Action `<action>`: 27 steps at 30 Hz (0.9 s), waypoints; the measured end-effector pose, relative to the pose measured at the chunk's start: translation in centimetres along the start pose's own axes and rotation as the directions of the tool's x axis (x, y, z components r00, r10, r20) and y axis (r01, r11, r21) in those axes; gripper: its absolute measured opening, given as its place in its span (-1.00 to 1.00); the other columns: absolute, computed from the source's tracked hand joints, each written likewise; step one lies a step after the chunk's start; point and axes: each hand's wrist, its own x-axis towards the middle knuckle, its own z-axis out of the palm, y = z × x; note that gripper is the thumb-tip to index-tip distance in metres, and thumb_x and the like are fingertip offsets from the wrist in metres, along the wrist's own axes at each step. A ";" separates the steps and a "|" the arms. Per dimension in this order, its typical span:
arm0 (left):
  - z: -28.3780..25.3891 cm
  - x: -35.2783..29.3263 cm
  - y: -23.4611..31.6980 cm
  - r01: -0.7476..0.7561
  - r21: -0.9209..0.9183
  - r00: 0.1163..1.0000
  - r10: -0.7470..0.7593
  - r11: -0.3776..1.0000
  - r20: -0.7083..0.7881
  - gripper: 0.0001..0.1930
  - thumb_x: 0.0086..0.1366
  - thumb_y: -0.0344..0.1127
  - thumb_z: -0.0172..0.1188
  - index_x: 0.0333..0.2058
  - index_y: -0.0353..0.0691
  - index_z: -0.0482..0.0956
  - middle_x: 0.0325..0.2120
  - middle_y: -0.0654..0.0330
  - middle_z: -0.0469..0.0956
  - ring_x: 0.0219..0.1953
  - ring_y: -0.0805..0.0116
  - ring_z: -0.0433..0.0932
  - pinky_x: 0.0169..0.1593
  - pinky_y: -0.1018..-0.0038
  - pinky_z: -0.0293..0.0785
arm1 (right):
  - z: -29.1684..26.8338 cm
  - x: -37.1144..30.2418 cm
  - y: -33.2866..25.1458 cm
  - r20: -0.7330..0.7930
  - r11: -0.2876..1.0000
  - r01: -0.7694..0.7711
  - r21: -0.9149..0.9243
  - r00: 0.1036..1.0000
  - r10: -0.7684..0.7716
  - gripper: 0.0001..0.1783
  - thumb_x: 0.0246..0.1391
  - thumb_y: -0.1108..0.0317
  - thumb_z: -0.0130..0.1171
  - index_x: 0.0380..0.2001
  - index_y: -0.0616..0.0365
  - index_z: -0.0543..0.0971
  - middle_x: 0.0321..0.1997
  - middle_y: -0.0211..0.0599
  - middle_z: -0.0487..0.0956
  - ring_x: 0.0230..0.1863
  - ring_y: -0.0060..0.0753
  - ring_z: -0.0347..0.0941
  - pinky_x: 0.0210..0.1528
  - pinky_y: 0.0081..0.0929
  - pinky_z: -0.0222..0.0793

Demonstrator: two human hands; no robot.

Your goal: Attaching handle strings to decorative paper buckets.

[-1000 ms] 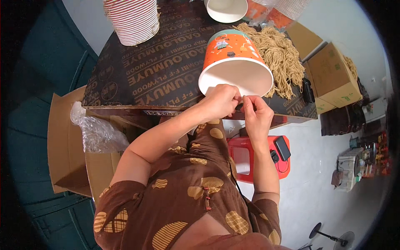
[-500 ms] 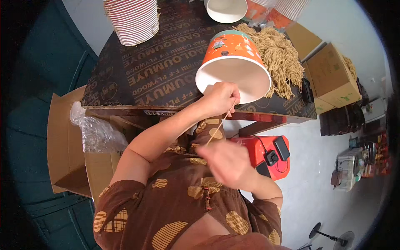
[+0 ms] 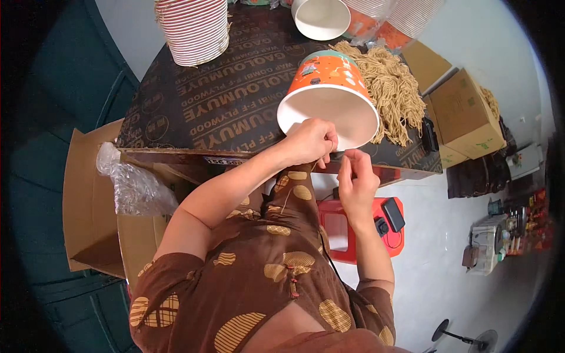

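Note:
An orange-patterned paper tub (image 3: pixel 331 73) lies on its side at the table's front edge, its white mouth facing me. At the lower rim, my left hand (image 3: pixel 312 141) is closed in a pinch on a thin tan cord (image 3: pixel 286 200), whose loose end shows below over my trousers. My right hand (image 3: pixel 358 176) is beside it, just below the rim, with fingers curled and closed; what they hold is too small to make out. Beside the tub, to the right, lies a heap of tan cords (image 3: pixel 391 94).
On the dark printed table (image 3: pixel 206 100) are a tall stack of tubs (image 3: pixel 193 29), another white tub (image 3: pixel 321 19) and bagged tubs (image 3: pixel 412 20). An open cardboard box (image 3: pixel 91 200) with plastic wrap (image 3: pixel 138 188) stands left. A red stool (image 3: pixel 394 244) is below, cartons (image 3: pixel 465 112) right.
My right hand has moved up from below the table edge to beside my left hand. The cord no longer stretches taut between them. The left hand stays at the rim.

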 end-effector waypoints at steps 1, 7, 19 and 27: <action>0.0 0.0 -0.1 -0.005 -0.017 1.000 0.005 1.000 -0.004 -0.93 0.21 -0.55 0.07 -0.41 -0.43 0.51 -0.56 0.15 0.53 -0.57 0.41 0.59 -0.52 0.48 0.61 | 0.4 0.1 0.7 -0.004 0.999 -0.018 -0.038 1.000 0.018 -0.84 0.09 0.52 0.20 -0.24 0.22 0.50 -0.63 -0.18 0.52 -0.67 -0.28 0.49 -0.58 -0.40 0.37; 0.0 -0.2 0.4 -0.004 0.036 1.000 0.005 0.999 -0.019 -0.93 0.21 -0.53 0.10 -0.42 -0.40 0.54 -0.61 0.17 0.55 -0.62 0.44 0.57 -0.56 0.50 0.54 | 1.5 0.4 1.3 0.021 0.992 0.064 -0.111 0.998 -0.062 -0.81 0.04 0.50 0.22 -0.24 0.18 0.50 -0.66 -0.20 0.52 -0.67 -0.20 0.50 -0.60 -0.35 0.36; -0.1 -0.3 0.6 0.008 0.019 1.000 -0.008 1.000 -0.019 -0.96 0.19 -0.57 0.10 -0.43 -0.43 0.50 -0.57 0.15 0.53 -0.60 0.45 0.57 -0.56 0.52 0.55 | 2.3 0.7 1.9 0.001 0.986 0.122 -0.111 0.992 -0.122 -0.83 0.01 0.54 0.22 -0.31 0.21 0.47 -0.64 -0.20 0.52 -0.65 -0.25 0.51 -0.59 -0.38 0.38; -0.3 0.2 0.0 0.020 -0.019 1.000 -0.020 1.000 0.002 -0.97 0.19 -0.58 0.10 -0.43 -0.44 0.46 -0.57 0.15 0.49 -0.60 0.43 0.55 -0.57 0.50 0.57 | 2.3 0.4 1.4 0.003 1.000 0.029 0.006 1.000 -0.029 -0.87 -0.01 0.56 0.20 -0.36 0.24 0.47 -0.63 -0.19 0.52 -0.65 -0.31 0.51 -0.56 -0.41 0.41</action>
